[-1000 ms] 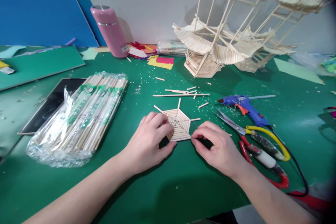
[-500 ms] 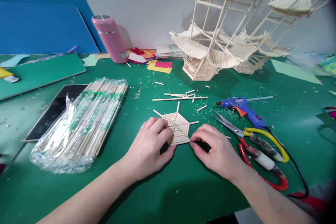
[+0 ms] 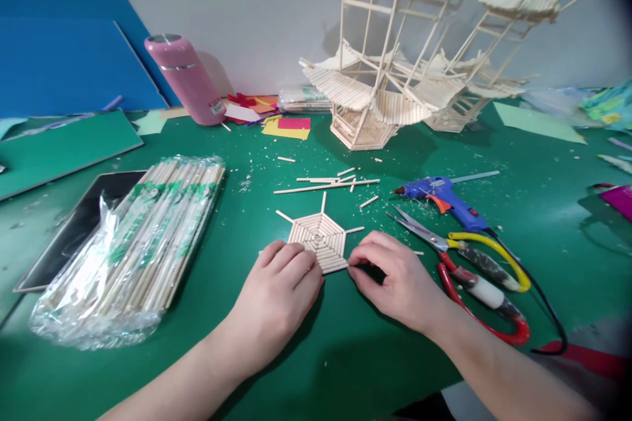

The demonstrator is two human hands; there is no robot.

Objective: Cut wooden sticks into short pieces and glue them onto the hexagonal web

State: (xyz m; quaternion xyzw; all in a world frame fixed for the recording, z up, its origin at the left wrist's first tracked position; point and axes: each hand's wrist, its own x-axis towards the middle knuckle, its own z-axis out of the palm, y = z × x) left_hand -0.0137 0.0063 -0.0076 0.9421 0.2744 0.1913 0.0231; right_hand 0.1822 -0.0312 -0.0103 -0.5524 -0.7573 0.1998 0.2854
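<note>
A web-shaped piece made of thin wooden sticks (image 3: 320,233) lies flat on the green table, with bare stick ends jutting out from its edge. My left hand (image 3: 284,289) covers its lower left part, fingers curled together over the edge; what they pinch is hidden. At the lower right corner, the thumb and forefinger of my right hand (image 3: 395,279) are closed on the end of a stick spoke. Loose sticks (image 3: 326,187) lie just behind the piece. To the right are a blue glue gun (image 3: 449,197) and open scissors (image 3: 429,237) with red and yellow handles.
Bagged sticks (image 3: 148,237) rest on a dark tablet (image 3: 64,223) at the left. A pink bottle (image 3: 187,82) stands at the back, near coloured paper (image 3: 286,128). Stick-built pavilion models (image 3: 365,92) stand at the back right. A black cord (image 3: 548,309) trails beside the scissors.
The view has shifted a little, so most things appear further left. My left hand has drawn down and its fingers have closed in, uncovering more of the web's left side. My right hand stays at the corner.
</note>
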